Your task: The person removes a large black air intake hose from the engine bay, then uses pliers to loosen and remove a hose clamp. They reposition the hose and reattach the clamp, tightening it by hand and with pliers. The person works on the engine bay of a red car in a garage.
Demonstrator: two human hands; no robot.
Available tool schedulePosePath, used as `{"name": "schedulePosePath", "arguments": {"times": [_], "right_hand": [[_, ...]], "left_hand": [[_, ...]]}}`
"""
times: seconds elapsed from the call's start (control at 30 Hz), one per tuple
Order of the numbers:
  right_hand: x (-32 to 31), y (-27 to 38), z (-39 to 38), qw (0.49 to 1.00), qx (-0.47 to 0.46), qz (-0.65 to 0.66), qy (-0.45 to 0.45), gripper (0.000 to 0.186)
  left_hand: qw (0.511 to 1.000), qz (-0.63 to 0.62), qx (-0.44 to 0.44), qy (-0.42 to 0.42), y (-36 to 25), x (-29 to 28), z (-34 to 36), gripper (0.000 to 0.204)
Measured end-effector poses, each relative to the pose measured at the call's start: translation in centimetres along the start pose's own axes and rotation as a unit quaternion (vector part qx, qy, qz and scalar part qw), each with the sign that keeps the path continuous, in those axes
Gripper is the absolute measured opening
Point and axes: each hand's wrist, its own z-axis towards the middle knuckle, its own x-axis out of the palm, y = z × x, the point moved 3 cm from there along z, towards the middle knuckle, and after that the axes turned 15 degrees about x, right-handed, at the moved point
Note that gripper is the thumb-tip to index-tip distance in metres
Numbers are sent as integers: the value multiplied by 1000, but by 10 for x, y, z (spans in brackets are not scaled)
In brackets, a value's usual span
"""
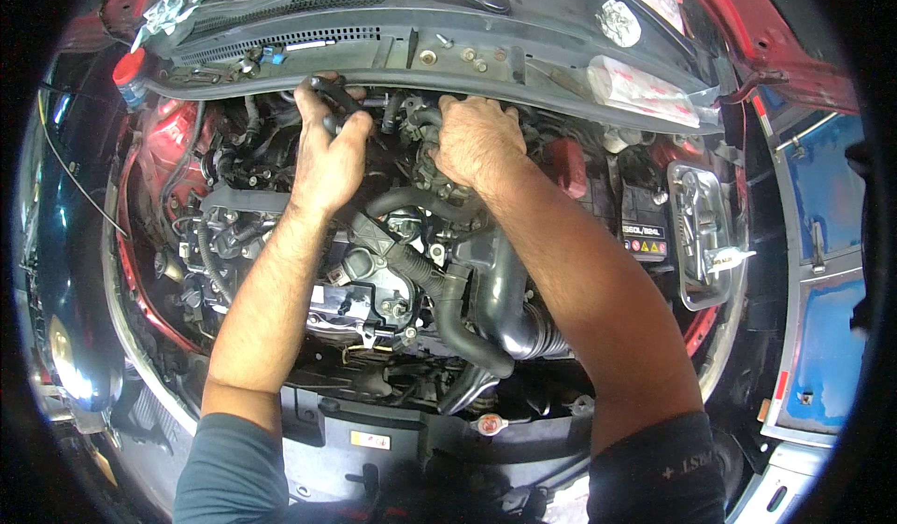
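Note:
Both my arms reach over an open car engine bay toward the back of the engine. In my left hand (329, 159), a dark, tube-like piece (334, 94) is pinched between thumb and fingers; its exact kind is unclear. My right hand (478, 141) is closed, with its fingers curled down among the hoses behind the engine. Whatever those fingertips grip is hidden. Just left of that hand are dark hoses and fittings (422, 127). Below and between the forearms runs a thick black hose (420, 201), near the engine's metal housing (383, 281).
Loose bolts and caps (476, 57) lie on the cowl ledge behind the engine. A metal tray (689, 286) of small parts sits at the right, beside the battery (645, 211) and its red cover (567, 167). A red-capped bottle (131, 80) stands at the far left.

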Motion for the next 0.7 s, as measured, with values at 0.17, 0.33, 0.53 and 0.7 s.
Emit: {"name": "schedulePosePath", "arguments": {"times": [0.17,0.33,0.53,0.7], "right_hand": [[2,-5,4,1000,0,16,19,56],[-15,-6,-10,998,-34,23,36,72],[-36,5,-72,969,-195,96,-120,65],[-39,40,-56,925,-221,310,10,36]], "left_hand": [[976,-149,0,-160,34,-18,-17,68],[868,-320,-116,-362,79,-48,-21,63],[900,-302,-48,-311,39,-45,-15,51],[962,-241,45,-122,-15,-21,0,55]]}}
